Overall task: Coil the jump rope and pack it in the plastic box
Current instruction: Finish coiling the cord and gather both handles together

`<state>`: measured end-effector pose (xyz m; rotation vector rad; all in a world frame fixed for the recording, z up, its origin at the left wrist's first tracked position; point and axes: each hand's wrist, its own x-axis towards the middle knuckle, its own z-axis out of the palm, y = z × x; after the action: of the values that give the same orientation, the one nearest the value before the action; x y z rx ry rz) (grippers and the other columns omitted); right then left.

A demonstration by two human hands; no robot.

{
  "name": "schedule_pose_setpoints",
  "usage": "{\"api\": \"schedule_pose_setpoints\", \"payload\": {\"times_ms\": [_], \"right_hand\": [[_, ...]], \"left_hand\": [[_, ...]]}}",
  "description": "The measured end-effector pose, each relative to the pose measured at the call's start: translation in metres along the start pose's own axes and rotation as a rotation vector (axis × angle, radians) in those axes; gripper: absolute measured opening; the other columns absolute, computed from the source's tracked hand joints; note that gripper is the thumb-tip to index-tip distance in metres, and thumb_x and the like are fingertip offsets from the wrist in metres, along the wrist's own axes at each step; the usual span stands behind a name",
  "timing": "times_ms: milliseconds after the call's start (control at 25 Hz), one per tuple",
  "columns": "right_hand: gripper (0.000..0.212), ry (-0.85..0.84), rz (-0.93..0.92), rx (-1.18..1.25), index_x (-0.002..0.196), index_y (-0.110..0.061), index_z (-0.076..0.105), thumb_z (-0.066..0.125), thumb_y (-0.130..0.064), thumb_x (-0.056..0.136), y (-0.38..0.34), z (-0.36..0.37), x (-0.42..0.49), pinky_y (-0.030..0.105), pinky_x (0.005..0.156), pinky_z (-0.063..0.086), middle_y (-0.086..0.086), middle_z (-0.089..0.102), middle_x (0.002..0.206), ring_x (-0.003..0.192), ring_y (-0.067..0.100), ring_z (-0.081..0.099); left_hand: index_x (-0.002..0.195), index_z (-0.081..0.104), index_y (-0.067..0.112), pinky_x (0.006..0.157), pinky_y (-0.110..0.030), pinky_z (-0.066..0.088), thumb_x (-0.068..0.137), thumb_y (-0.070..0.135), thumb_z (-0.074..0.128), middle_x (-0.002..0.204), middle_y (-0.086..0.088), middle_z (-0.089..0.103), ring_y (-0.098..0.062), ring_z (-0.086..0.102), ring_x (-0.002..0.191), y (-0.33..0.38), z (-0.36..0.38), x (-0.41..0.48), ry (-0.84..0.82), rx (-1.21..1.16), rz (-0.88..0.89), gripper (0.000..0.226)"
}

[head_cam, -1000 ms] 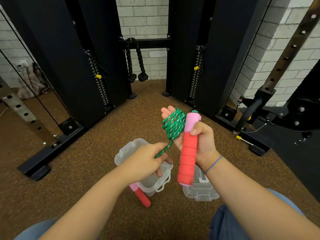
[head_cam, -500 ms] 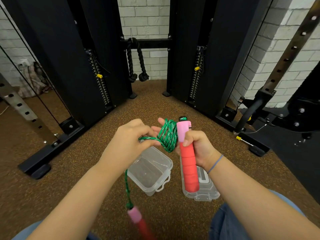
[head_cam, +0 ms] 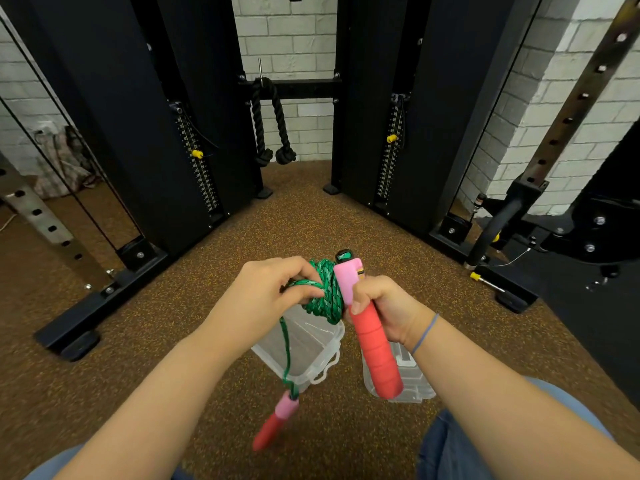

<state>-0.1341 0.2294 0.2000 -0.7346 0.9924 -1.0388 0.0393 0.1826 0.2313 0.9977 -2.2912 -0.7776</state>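
Observation: the left hand (head_cam: pixel 273 292) has risen from low over the clear plastic box (head_cam: pixel 304 374) a second ago and now sits against the coil at the same height as the right hand (head_cam: pixel 384 313). Its grip pinches a strand of the green braided jump rope (head_cam: pixel 327 296) between thumb and curled fingers, laying it across the bundle. The right hand's grip is closed round the red foam handle with pink cap (head_cam: pixel 375 355), thumb pressed on it, and the coil sits bunched against that handle.

The second red handle (head_cam: pixel 277 420), previously low beside the box, now dangles on a short free length under the left hand.

Assessment: little slack remains, so coiling is close to finished. Packing has not begun. The box stands open on the brown speckled floor (head_cam: pixel 138 341), directly under the hands, and the clear lid (head_cam: pixel 412 386) lies just to its right.

Limits of view: the right fingers behind the coil are hidden, so how the turns are secured cannot be told. The dangling handle is blurred, and whether it touches the floor is unclear. The hands and rope cover the far part of the box, and the held handle crosses the lid.
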Motion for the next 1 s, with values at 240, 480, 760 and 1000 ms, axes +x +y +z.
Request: {"api": "schedule_pose_setpoints", "payload": {"times_ms": [240,480,760,1000], "right_hand": [[0.034,-0.214,0.013,-0.143,0.051,-0.010,0.071,0.043,0.005,0.041,0.000,0.003,-0.002,0.012,0.048,0.047,-0.004,0.067,0.053,0.048,0.005,0.062],[0.056,-0.511,0.051,-0.199,0.096,-0.005,0.062,0.035,0.009,0.050,0.000,0.000,0.002,0.019,0.076,0.054,0.001,0.077,0.083,0.078,0.012,0.072],[0.091,-0.508,0.058,-0.070,0.113,0.021,0.049,0.069,-0.011,0.030,0.011,-0.016,0.016,0.036,0.081,0.051,0.021,0.071,0.086,0.074,0.029,0.070],[0.075,-0.432,-0.031,0.217,0.101,0.010,0.057,0.081,-0.018,0.036,0.004,-0.013,0.014,0.035,0.069,0.047,0.027,0.057,0.099,0.080,0.044,0.053]], "left_hand": [[0.086,0.064,0.017,0.057,-0.015,0.053,0.087,0.019,0.062,0.064,-0.005,0.068,-0.008,0.065,0.054,-0.001,0.006,0.001,-0.011,-0.192,-0.168,0.003],[0.082,0.065,0.013,0.043,-0.016,0.040,0.090,0.019,0.058,0.043,0.000,0.057,-0.011,0.046,0.040,-0.011,-0.001,0.011,-0.135,-0.321,-0.239,0.012],[0.083,0.061,0.010,0.052,-0.015,0.045,0.094,0.018,0.050,0.042,0.008,0.049,-0.002,0.050,0.041,-0.014,0.009,0.014,-0.230,-0.566,-0.323,0.017],[0.076,0.047,0.015,0.052,-0.024,0.027,0.092,-0.007,0.015,0.047,0.014,0.045,-0.003,0.039,0.047,-0.020,0.041,0.012,-0.288,-0.737,-0.333,0.043]]}}
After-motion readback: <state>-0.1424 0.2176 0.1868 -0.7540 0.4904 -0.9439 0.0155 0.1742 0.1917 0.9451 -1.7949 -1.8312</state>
